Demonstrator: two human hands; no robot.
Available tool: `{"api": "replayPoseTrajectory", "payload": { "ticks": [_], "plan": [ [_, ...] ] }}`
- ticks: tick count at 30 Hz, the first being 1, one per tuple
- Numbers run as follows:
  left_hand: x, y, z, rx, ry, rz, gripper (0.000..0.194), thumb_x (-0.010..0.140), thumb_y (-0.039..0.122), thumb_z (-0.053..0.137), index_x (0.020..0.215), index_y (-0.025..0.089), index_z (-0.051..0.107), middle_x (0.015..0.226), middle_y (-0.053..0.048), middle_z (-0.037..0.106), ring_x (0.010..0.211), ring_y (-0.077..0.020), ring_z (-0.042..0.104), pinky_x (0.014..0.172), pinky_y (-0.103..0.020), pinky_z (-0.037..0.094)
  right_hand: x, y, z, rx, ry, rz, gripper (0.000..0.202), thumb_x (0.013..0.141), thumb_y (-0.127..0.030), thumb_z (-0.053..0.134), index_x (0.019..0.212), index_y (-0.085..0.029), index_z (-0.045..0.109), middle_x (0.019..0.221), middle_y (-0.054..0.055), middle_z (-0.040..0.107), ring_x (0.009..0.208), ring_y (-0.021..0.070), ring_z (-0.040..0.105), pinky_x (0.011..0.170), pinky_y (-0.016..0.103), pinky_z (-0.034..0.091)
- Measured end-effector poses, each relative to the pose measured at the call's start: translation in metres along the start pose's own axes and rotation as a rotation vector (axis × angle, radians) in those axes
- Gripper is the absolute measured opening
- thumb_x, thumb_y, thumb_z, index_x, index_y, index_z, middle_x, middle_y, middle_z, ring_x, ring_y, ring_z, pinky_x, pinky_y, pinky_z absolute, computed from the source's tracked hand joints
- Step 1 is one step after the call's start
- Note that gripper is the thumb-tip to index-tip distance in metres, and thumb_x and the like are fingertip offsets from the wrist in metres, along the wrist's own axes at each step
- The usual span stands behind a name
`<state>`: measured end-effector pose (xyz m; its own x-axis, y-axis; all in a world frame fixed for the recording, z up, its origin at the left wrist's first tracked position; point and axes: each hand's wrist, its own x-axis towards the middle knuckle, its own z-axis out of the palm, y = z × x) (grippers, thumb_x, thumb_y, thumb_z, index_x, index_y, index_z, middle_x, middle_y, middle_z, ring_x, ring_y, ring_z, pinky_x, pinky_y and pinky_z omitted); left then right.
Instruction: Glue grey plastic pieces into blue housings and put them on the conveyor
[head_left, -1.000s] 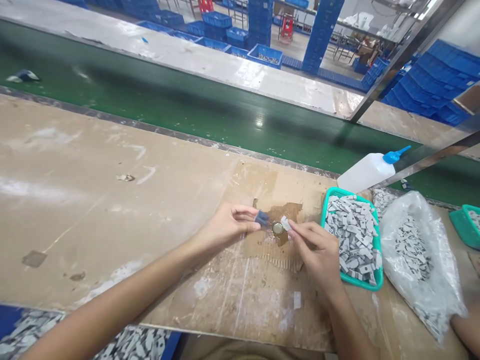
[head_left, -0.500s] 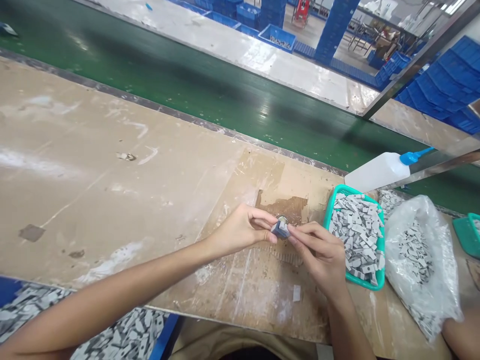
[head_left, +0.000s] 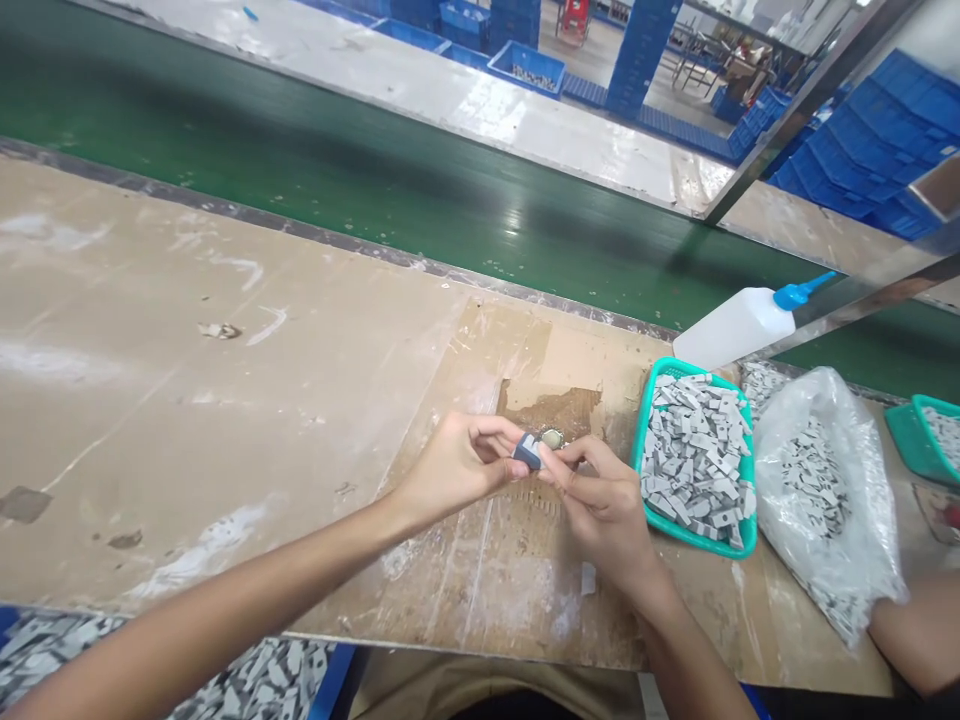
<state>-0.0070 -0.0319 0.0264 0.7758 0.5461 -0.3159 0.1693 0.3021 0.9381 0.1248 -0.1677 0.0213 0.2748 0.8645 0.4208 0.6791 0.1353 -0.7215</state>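
My left hand (head_left: 457, 465) pinches a small dark grey plastic part (head_left: 526, 451) between thumb and fingers, above the table. At the part's right end, a small light grey piece (head_left: 541, 457) sits at the fingertips of my right hand (head_left: 607, 505). Those fingers are closed in a pinch, and they hide much of the piece. Whether it is seated in the dark part I cannot tell. Just behind the fingertips, a small round dish (head_left: 553, 438) with pale contents rests on a brown torn patch (head_left: 559, 408) of the board.
Right of my hands stands a green basket (head_left: 752, 480) of light grey pieces, beside a clear plastic bag (head_left: 870, 500) of similar pieces. Behind lies a white bottle with a blue nozzle (head_left: 727, 328). A green conveyor (head_left: 420, 215) runs beyond the table. Another person's arm (head_left: 915, 625) shows at right.
The whole view has shifted a little. My hands and the dark part have moved slightly left of the round dish, which now shows more fully. The dark part is turned differently.
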Motion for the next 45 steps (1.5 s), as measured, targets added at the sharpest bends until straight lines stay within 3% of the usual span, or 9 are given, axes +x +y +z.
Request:
{"api": "replayPoseTrajectory", "payload": {
  "ticks": [6,12,14,18,26,31,38,42,45],
  "plan": [
    [0.011,-0.002,-0.007,0.018,-0.051,-0.082,0.026,0.058,0.031,0.088,0.077,0.016,0.077,0.069,-0.007,0.073,0.062,-0.0167,0.064,0.058,-0.024,0.048,0.006,-0.002,-0.012,-0.025,-0.098,0.056,0.034,0.097,-0.018,0.053,0.127,-0.023,0.068,0.091,0.005,0.069,0.084,0.0155,0.064,0.075,0.026,0.052],
    [0.016,0.011,-0.013,-0.158,0.196,-0.107,0.04,0.051,0.038,0.093,0.083,0.019,0.079,0.075,-0.007,0.075,0.069,-0.0183,0.067,0.067,-0.026,0.054,0.005,0.023,-0.087,-0.391,0.128,0.397,0.03,0.092,-0.023,0.056,0.116,-0.024,0.073,0.1,0.006,0.075,0.081,0.0184,0.068,0.077,0.03,0.051],
    [0.024,0.017,-0.019,-0.125,0.237,-0.109,0.042,0.05,0.042,0.093,0.083,0.02,0.08,0.079,-0.007,0.076,0.074,-0.021,0.069,0.072,-0.029,0.057,0.003,0.037,-0.101,-0.525,0.066,0.57,0.026,0.086,-0.026,0.064,0.108,-0.02,0.076,0.088,0.006,0.076,0.074,0.0205,0.067,0.07,0.031,0.049],
    [0.062,0.03,-0.041,0.086,0.27,-0.038,0.048,0.052,0.05,0.09,0.088,0.019,0.08,0.084,-0.008,0.077,0.078,-0.0233,0.071,0.07,-0.029,0.056,0.0,0.055,-0.09,-0.571,-0.084,0.658,0.022,0.079,-0.018,0.068,0.1,-0.019,0.075,0.075,0.002,0.073,0.069,0.0185,0.067,0.065,0.027,0.043],
    [0.181,0.072,-0.098,0.649,0.645,0.17,0.046,0.067,0.044,0.08,0.1,0.012,0.078,0.074,-0.009,0.075,0.069,-0.0228,0.068,0.063,-0.029,0.048,-0.007,0.064,-0.061,-0.735,0.076,0.532,0.019,0.077,-0.012,0.057,0.089,-0.019,0.07,0.074,0.004,0.069,0.066,0.0191,0.062,0.06,0.027,0.037],
    [0.216,0.077,-0.116,0.758,0.772,0.178,0.033,0.075,0.041,0.074,0.092,0.013,0.079,0.065,-0.009,0.071,0.071,-0.0257,0.067,0.073,-0.033,0.048,-0.012,0.067,-0.058,-0.662,0.168,0.535,0.022,0.081,-0.015,0.052,0.092,-0.019,0.072,0.078,0.008,0.072,0.07,0.0242,0.066,0.066,0.032,0.045],
    [0.202,0.064,-0.118,0.813,0.96,0.267,0.033,0.087,0.038,0.056,0.098,0.013,0.075,0.103,-0.02,0.066,0.115,-0.0374,0.055,0.1,-0.046,0.04,-0.005,0.058,-0.077,0.105,0.343,0.665,0.032,0.082,-0.044,0.061,0.101,-0.02,0.071,0.088,0.009,0.074,0.072,0.0254,0.07,0.066,0.037,0.057],
    [0.165,0.042,-0.101,0.802,0.852,0.331,0.037,0.091,0.035,0.047,0.107,0.012,0.07,0.107,-0.018,0.063,0.106,-0.0311,0.059,0.098,-0.043,0.044,0.0,0.047,-0.085,0.628,0.226,0.759,0.043,0.072,-0.049,0.077,0.103,-0.019,0.072,0.09,0.009,0.072,0.078,0.0244,0.071,0.064,0.034,0.059],
    [0.133,0.02,-0.083,0.784,0.718,0.371,0.034,0.089,0.035,0.05,0.106,0.013,0.07,0.105,-0.014,0.065,0.097,-0.0256,0.063,0.093,-0.037,0.048,0.004,0.042,-0.08,0.703,0.21,0.762,0.048,0.066,-0.045,0.084,0.105,-0.019,0.073,0.094,0.008,0.072,0.079,0.0216,0.07,0.062,0.03,0.058]
  ]
}}
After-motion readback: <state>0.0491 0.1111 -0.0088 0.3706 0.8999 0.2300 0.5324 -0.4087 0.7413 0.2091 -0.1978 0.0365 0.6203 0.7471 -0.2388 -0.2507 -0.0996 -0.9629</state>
